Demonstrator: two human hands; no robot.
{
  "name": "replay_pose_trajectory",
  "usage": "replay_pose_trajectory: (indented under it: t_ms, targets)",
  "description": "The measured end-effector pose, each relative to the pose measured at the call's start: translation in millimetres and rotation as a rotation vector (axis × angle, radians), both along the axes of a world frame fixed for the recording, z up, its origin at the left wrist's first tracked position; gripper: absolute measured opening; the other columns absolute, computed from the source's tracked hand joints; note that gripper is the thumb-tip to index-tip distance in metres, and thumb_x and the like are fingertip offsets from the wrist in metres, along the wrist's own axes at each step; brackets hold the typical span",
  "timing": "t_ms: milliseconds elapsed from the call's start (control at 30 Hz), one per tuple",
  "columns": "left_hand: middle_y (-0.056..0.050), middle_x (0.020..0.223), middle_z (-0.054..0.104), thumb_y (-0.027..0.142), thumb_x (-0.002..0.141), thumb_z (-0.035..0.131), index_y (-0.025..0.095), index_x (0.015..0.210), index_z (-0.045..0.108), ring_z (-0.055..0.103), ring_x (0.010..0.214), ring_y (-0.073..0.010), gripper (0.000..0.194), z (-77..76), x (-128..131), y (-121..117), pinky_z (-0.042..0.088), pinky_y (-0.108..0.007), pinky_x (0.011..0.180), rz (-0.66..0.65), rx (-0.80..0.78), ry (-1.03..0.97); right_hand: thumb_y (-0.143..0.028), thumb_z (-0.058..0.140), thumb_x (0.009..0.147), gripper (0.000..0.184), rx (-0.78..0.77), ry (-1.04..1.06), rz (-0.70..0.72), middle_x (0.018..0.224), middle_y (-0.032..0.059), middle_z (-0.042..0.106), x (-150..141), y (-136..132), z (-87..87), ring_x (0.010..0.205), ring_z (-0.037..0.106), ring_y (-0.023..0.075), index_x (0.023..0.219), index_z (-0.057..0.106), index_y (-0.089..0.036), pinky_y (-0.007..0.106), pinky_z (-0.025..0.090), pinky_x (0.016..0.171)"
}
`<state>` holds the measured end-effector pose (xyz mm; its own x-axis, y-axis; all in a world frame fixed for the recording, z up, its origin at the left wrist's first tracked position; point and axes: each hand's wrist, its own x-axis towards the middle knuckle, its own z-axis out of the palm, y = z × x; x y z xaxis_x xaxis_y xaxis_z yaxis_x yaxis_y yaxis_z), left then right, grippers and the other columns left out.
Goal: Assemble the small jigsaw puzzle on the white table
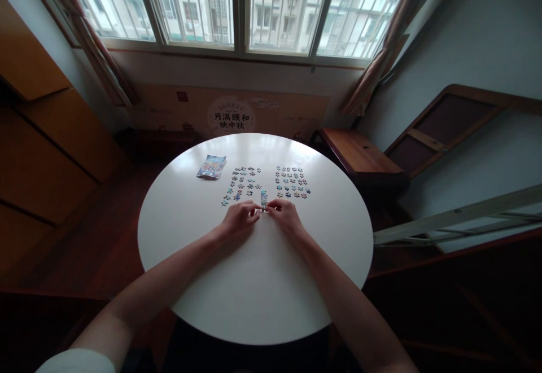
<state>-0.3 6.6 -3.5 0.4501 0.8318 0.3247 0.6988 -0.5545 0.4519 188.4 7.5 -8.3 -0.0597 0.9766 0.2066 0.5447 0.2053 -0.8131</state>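
A short strip of joined jigsaw puzzle pieces point(263, 195) lies on the white round table point(254, 282), pointing away from me. At its near end, my left hand point(241, 216) and my right hand point(286, 215) meet from either side, fingers closed on a small puzzle piece point(263, 210). Fingertips partly cover that piece, so how it fits the strip cannot be made out. Beyond my left hand, loose puzzle pieces point(251, 180) are spread in uneven rows. Past my right hand lies another group of loose pieces point(292, 181), in tidier rows.
A colourful printed sheet or packet point(212, 167) lies at the table's far left. Behind the table's right side stands a low wooden bench point(364, 150). A pale metal rail point(457, 220) runs close by the right edge, and wooden cabinets point(51, 153) stand left.
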Motion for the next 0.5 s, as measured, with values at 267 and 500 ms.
replay_pose_trajectory:
  t_ms: [267, 500]
  targets:
    - [-0.001, 0.079, 0.066, 0.029, 0.090, 0.053, 0.024, 0.095, 0.076, 0.058, 0.065, -0.0131, 0.025, 3.5, 0.3, -3.5, 0.039, -0.024, 0.062, -0.006, -0.013, 0.034, -0.024, 0.063, 0.078, 0.011, 0.038, -0.085, -0.033, 0.078, 0.0049, 0.069, -1.5, -1.5, -1.9, 0.066, 0.058, 0.0163, 0.075, 0.073, -0.020, 0.029, 0.045, 0.067]
    - [-0.001, 0.081, 0.067, 0.030, 0.091, 0.052, 0.025, 0.096, 0.077, 0.057, 0.065, -0.0119, 0.026, 1.3, 0.7, -3.8, 0.036, -0.024, 0.061, -0.003, -0.004, 0.045, -0.020, 0.065, 0.079, 0.008, 0.059, -0.136, -0.042, 0.079, 0.0043, 0.067, -3.2, -3.7, -3.0, 0.069, 0.058, 0.0148, 0.078, 0.073, -0.018, 0.028, 0.045, 0.072]
